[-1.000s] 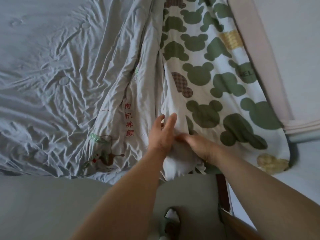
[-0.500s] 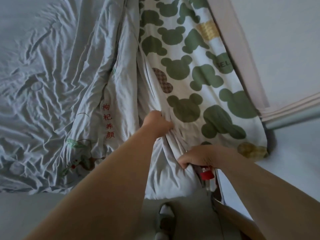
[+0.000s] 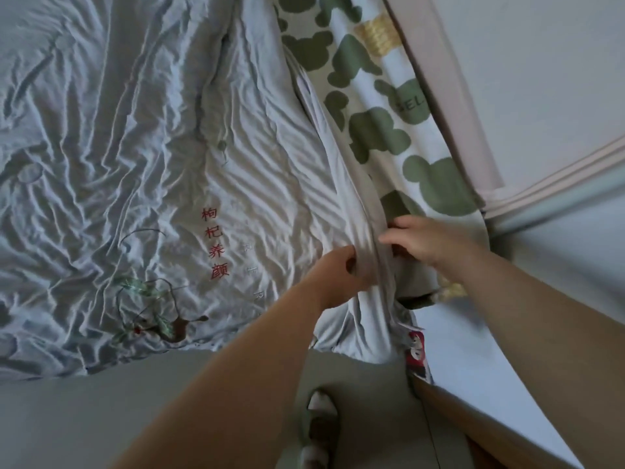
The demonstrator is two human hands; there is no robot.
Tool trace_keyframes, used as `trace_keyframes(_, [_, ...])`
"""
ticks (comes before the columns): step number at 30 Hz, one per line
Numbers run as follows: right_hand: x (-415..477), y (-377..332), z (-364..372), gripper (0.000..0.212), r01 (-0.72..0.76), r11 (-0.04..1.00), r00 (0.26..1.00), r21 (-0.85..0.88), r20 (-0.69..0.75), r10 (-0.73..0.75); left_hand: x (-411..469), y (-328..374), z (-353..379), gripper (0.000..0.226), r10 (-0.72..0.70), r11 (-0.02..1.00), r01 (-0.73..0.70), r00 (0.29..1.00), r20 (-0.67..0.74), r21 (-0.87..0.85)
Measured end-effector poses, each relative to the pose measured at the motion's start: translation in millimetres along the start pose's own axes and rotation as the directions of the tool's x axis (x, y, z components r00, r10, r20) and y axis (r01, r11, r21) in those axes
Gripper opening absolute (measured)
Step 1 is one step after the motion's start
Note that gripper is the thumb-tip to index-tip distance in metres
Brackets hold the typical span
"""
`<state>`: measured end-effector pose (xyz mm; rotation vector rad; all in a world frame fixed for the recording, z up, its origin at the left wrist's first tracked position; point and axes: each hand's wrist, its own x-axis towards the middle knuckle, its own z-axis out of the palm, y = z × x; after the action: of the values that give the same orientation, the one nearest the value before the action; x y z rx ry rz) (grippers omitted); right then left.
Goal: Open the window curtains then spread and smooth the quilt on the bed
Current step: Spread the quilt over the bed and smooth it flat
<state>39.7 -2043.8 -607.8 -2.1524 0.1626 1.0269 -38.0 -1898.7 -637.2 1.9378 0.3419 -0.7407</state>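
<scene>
My L hand (image 3: 341, 269) grips the quilt (image 3: 162, 157) fold near its low edge; R hand (image 3: 426, 243) pinches it just beside. Thin bear sheet (image 3: 375, 130) strip open b4 the wall (image 3: 541, 79). Quilt hides more sheet vs. before.

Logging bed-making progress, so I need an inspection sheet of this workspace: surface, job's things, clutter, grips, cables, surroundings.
Surface: bear-print sheet exposed along the bed's right side.
Job's things: quilt wrinkled, right edge bunched in a fold; curtains not in view.
Clutter: red tag beside the quilt's corner.
Grips: left hand grips the fold; right hand pinches it.
Cables: nothing seen.
Surroundings: wall, grey floor, slippered foot.
</scene>
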Motion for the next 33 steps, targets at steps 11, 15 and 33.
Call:
trace_keyframes(11, [13, 3, -7, 0.036, -0.037, 0.982, 0.739, -0.188, -0.666, -0.1, -1, 26, 34, 0.026, 0.236, 0.969, -0.233, 0.971, 0.032, -0.08])
trace_keyframes(15, [5, 35, 5, 0.037, -0.173, 0.966, 0.701, -0.193, -0.713, -0.017, -3, 19, 43, 0.056, 0.124, 0.986, -0.142, 0.973, 0.195, 0.085])
trace_keyframes(33, [-49, 140, 31, 0.011, -0.245, 0.931, 0.96, -0.272, 0.069, 0.273, -23, -44, 42, 0.04, -0.245, 0.955, 0.265, 0.958, -0.146, 0.134])
